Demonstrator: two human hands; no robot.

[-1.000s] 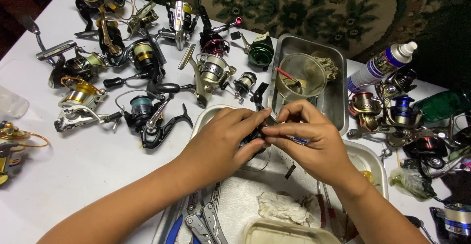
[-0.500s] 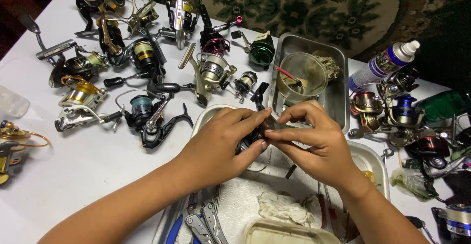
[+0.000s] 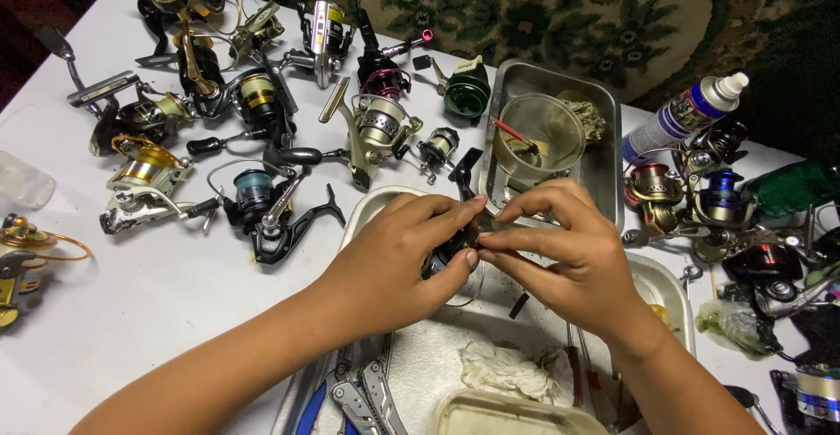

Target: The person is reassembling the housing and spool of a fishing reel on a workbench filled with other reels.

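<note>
**Two hands pinching a dark fishing reel over a white tray**

The left hand is curling around a dark fishing reel, fingers pressed together on top and the thumb underneath. The right hand is meeting it from the other side, its thumb and forefinger pinching a small part at the reel's edge; what that part is cannot be told. The reel is sitting between both palms, just above the white tray.

That tray is holding a crumpled white rag, and a few thin red-handled tools are lying beside the rag. A pale plastic tub is resting at its near edge, and folding pliers are lying at its left rim.

Behind the hands, a metal tray is holding a clear plastic cup with a red-handled brush leaning inside it, and a brownish sponge is sitting next to the cup.

A spray can is lying to the right of the metal tray. Many fishing reels are lying scattered over the white table, with more clustering on the right.
</note>
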